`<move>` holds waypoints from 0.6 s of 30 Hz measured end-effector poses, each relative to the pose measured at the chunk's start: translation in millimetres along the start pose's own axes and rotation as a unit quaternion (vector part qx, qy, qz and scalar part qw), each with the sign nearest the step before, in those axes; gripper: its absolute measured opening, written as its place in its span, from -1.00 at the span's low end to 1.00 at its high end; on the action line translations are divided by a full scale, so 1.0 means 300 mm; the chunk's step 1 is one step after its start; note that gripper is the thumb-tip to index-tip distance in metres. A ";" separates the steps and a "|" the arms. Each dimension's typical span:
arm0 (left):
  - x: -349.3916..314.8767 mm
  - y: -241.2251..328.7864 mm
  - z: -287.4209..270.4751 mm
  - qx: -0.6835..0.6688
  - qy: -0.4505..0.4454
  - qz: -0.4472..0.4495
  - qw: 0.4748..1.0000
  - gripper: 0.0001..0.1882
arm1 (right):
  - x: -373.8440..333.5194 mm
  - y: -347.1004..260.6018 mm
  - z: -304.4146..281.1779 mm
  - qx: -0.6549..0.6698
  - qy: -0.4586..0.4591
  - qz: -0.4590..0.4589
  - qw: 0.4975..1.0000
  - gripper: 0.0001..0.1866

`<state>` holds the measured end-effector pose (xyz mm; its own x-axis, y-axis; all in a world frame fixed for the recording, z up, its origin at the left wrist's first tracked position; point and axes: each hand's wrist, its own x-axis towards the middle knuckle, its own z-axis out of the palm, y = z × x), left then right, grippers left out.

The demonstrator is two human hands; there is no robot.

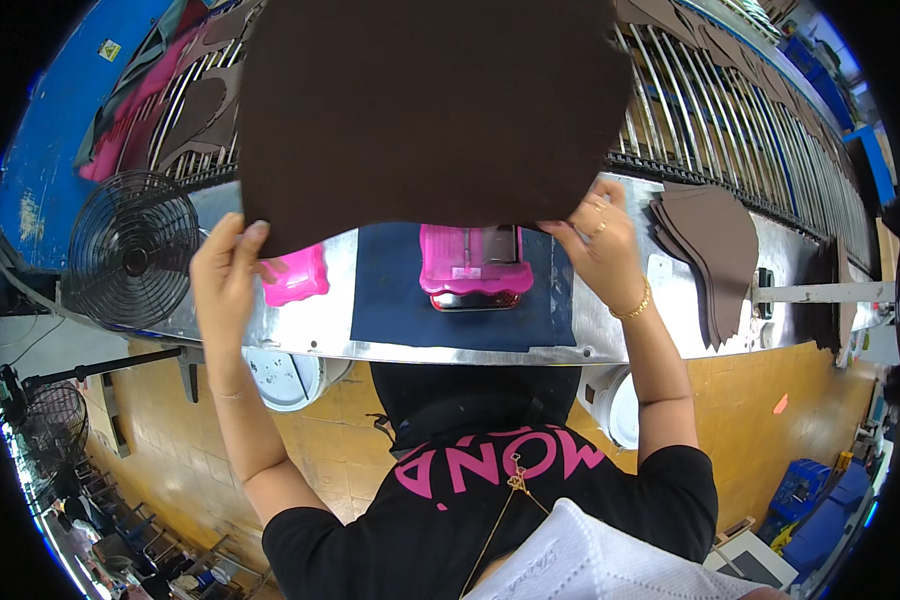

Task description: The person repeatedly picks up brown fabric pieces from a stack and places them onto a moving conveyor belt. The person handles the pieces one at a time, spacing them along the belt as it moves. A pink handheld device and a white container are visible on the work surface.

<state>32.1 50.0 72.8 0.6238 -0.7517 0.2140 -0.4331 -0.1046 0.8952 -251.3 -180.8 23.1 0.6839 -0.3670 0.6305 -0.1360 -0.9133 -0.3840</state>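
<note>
A large dark brown sheet of material, fabric or leather-like, hangs raised in front of me, spanning both hands. My left hand pinches its lower left corner between thumb and fingers. At the lower right corner my right hand grips it the same way; a gold bracelet circles that wrist. Under the sheet's lower edge, a bright pink tray-like device sits on a dark blue mat. A smaller pink plastic piece lies beside my left hand, partly covered by the sheet.
A metal worktable holds these. Stacked brown cut pieces lie at the right, near a pale bar. A black wire fan stands at the left. Behind runs a slatted conveyor rack carrying brown pieces. White buckets stand below the edge.
</note>
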 end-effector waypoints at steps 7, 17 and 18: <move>0.041 0.024 0.228 0.107 -0.153 0.068 0.980 -0.92 | -0.278 0.088 -0.080 0.000 0.012 0.201 0.980 -0.90; 0.096 0.136 0.556 0.145 -0.258 0.322 0.899 -0.90 | -0.609 0.201 -0.488 0.113 0.257 0.342 0.897 -0.76; 0.100 0.155 0.588 0.157 -0.271 0.342 0.886 -0.89 | -0.607 0.194 -0.553 0.059 0.310 0.350 0.882 -0.75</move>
<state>-84.1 -92.4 51.9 -0.2221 -0.9023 0.3695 -0.8015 0.3848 0.4578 -502.6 -196.5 -2.2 -0.0671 -0.8933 0.4445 -0.2688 -0.4129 -0.8702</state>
